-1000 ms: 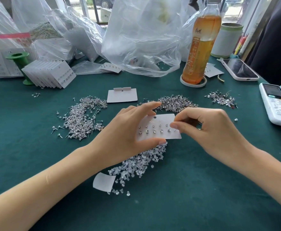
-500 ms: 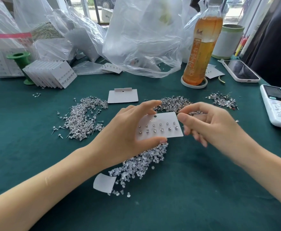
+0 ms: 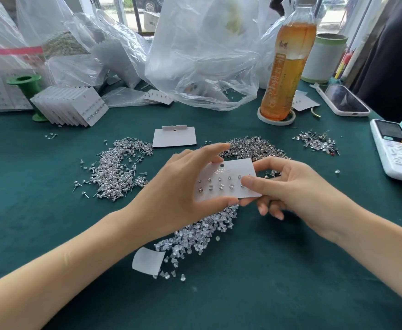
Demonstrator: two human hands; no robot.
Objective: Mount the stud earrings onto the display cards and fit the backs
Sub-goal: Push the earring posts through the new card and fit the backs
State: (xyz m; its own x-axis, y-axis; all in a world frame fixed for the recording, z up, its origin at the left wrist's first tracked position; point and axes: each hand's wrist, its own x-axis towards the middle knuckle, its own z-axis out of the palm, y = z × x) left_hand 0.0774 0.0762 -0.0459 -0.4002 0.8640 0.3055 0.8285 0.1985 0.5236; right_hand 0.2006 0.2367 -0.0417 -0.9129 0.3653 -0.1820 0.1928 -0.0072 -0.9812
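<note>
Fingers (image 3: pixel 219 148) of left hand (image 3: pixel 178 196) and right hand (image 3: pixel 297 189) both pinch one white rectangular display card (image 3: pixel 226 182); two stud rows, about ten visible. Three loose stud heaps on green counter (image 3: pixel 266 270).

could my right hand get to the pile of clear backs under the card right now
Probably yes: the right hand pinches the card just above the clear backs, but must let go first; the pile's near part lies uncovered.

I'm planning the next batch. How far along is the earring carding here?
Done: a fanned stack of white filled cards lies at the far left. In hand: the left hand and right hand hold a white display card with two rows of studs. Left: big heaps of loose silver studs and clear plastic backs, plus a blank white card.
</note>
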